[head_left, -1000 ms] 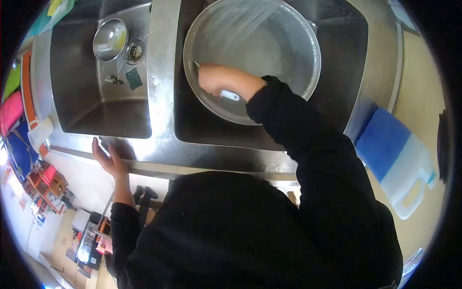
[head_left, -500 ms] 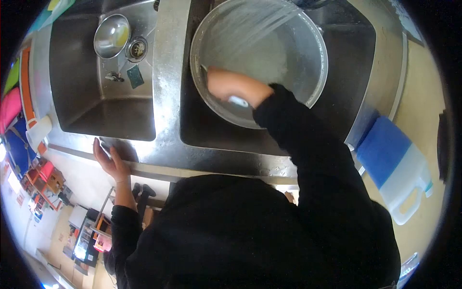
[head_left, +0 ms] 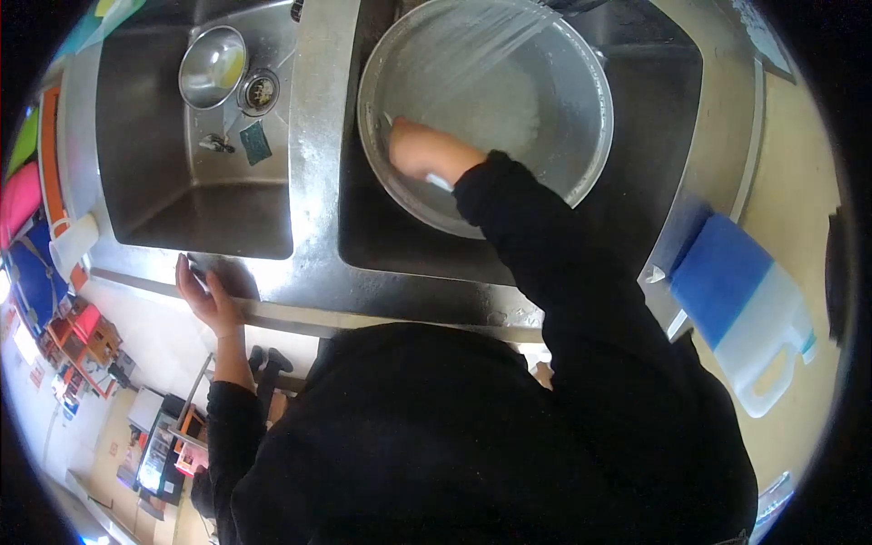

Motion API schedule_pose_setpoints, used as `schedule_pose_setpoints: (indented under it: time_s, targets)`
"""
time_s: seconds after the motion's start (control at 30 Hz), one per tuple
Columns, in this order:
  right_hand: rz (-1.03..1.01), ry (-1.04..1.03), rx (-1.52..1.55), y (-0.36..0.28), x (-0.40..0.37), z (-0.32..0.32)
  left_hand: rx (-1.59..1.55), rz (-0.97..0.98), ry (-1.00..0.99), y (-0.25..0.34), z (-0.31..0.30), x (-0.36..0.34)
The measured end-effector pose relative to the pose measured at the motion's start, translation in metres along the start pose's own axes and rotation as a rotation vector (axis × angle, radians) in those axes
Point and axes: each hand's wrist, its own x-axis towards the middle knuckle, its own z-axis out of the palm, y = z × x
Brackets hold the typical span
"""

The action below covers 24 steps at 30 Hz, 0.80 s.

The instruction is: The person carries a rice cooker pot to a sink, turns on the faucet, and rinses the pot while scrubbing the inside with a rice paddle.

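Observation:
A large round metal basin (head_left: 603,109) sits in the right-hand sink, and a spray of water runs into it from the top. My right hand (head_left: 416,150) reaches inside the basin, at the left part of its wall, with the fingers bent. Bits of something whitish show at both sides of this hand; most of it is hidden and I cannot make out what it is. My left hand (head_left: 213,304) is at the front edge of the steel counter (head_left: 318,218), palm up, thumb and fingers apart, with nothing in it.
In the left sink (head_left: 136,163) are a small metal bowl (head_left: 204,68), a drain strainer (head_left: 259,92), a green scouring pad (head_left: 255,143) and a dark scrap. A blue and white jug (head_left: 740,309) stands at the right. A white plastic cup (head_left: 74,242) is at the left edge.
My right hand has shifted slightly along the basin's left wall, and its forearm has drawn a little to the left. My left hand stays in place. Water keeps running.

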Motion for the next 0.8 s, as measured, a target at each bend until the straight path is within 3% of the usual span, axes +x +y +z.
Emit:
schedule_pose_setpoints:
  time_s: [0.03, 0.13, 0.17, 0.27, 0.3, 0.4, 0.5, 0.6, 0.67, 0.73, 0.8]
  targets:
    - [-0.317, -0.341, -0.473, -0.002, 0.008, -0.019, 0.002, 0.017, 0.015, 0.000, 0.001, 0.002]
    - [0.099, -0.057, 0.232, -0.023, -0.056, -0.042, 0.021, 0.040, 0.029, 0.004, 0.006, 0.002]
    - [-0.033, 0.050, 0.168, -0.023, -0.061, -0.031, 0.049, 0.040, 0.021, 0.004, 0.003, 0.001]
    - [0.098, 0.166, 0.196, -0.035, -0.050, -0.010, 0.094, 0.033, 0.003, 0.003, 0.000, 0.002]
    - [-0.033, 0.127, 0.063, -0.003, -0.008, 0.012, 0.100, 0.028, 0.003, 0.004, 0.000, 0.000]
    - [0.045, -0.061, 0.165, 0.026, 0.023, 0.007, 0.156, 0.042, -0.006, 0.001, -0.002, 0.001]
    - [-0.220, -0.119, -0.218, 0.018, 0.020, 0.012, 0.048, 0.020, 0.023, -0.001, 0.002, 0.000]
    - [-0.173, -0.094, -0.150, 0.011, 0.013, 0.020, 0.071, -0.013, -0.022, 0.007, 0.000, 0.001]
    - [-0.032, -0.016, 0.128, 0.027, 0.036, 0.042, 0.057, 0.002, -0.026, 0.008, 0.001, 0.002]
    - [-0.133, -0.163, -0.053, 0.021, 0.032, 0.031, 0.031, 0.025, -0.011, 0.001, 0.000, 0.001]
    - [-0.124, -0.107, -0.071, 0.006, -0.007, 0.010, 0.026, -0.001, -0.008, 0.009, 0.003, 0.004]
